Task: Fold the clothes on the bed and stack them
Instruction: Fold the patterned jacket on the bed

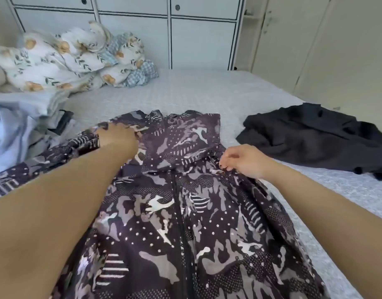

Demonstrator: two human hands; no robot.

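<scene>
A dark purple patterned zip jacket (177, 212) lies spread front-up on the bed, hood end away from me, zipper running down its middle. My left hand (117, 135) rests on the jacket's upper left, by the shoulder and hood; its fingers are hidden, so I cannot tell whether it grips the cloth. My right hand (242, 160) pinches the fabric at the jacket's right shoulder with curled fingers. A crumpled black garment (310, 141) lies on the bed to the right. Pale blue clothes (15, 124) lie heaped at the left.
The grey quilted mattress (207, 93) runs back to white cabinets (168, 33). A floral duvet (71, 59) is bunched at the far left. A small black item (64, 121) pokes out beside the blue clothes. Pale wardrobe doors (336, 50) stand right of the bed.
</scene>
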